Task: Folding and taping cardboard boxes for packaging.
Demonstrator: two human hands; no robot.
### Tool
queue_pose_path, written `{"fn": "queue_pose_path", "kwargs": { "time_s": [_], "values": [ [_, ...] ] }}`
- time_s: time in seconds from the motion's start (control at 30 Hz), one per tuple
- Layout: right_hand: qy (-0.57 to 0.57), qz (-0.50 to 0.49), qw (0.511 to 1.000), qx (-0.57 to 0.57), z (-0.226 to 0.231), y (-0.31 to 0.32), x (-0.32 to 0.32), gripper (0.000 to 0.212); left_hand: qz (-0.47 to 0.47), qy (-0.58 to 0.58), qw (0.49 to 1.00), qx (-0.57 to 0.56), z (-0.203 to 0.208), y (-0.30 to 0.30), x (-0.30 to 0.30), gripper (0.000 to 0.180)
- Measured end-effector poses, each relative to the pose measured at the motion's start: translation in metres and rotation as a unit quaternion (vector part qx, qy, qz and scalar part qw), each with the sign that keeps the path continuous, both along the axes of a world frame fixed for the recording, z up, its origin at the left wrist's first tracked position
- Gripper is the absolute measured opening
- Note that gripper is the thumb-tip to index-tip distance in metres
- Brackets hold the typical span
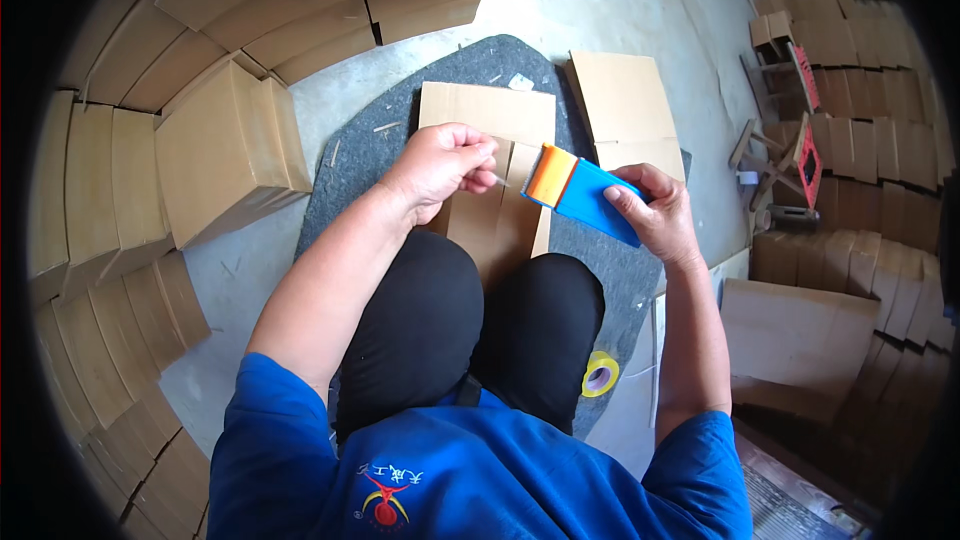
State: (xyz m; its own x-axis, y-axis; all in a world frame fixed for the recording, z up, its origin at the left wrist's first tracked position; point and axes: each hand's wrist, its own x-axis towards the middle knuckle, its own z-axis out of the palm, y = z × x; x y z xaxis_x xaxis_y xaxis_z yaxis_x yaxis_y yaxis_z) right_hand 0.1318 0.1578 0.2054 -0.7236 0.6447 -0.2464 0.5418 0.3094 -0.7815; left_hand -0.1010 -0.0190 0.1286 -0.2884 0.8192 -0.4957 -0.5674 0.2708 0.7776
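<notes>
My right hand grips a blue tape dispenser with an orange front part, tilted above the right side of a cardboard box. Close to the dispenser's toothed edge, my left hand is closed in a pinch. A thin, pale strip, apparently the end of the tape, shows between its fingertips and the dispenser. The box stands in front of my knees, a seam running along its top; my left hand and knees partly cover it.
The box rests on a dark grey mat. Beside it lies a folded carton. A yellow tape roll is by my right thigh. Stacked cartons line the left, with more on the right, near red-topped stools.
</notes>
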Motion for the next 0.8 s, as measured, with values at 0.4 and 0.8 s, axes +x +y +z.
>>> {"fn": "queue_pose_path", "kwargs": {
  "time_s": [0.4,0.8],
  "values": [
    [-0.093,0.017,0.995,0.023,-0.021,0.032,-0.009,0.044,0.095,-0.023,0.992,-0.077,-0.070,-0.016,-0.033,0.023],
    [-0.099,0.014,0.995,-0.012,-0.053,0.048,-0.008,0.042,0.029,0.488,0.870,-0.067,-0.105,0.004,0.001,0.020]
  ]
}}
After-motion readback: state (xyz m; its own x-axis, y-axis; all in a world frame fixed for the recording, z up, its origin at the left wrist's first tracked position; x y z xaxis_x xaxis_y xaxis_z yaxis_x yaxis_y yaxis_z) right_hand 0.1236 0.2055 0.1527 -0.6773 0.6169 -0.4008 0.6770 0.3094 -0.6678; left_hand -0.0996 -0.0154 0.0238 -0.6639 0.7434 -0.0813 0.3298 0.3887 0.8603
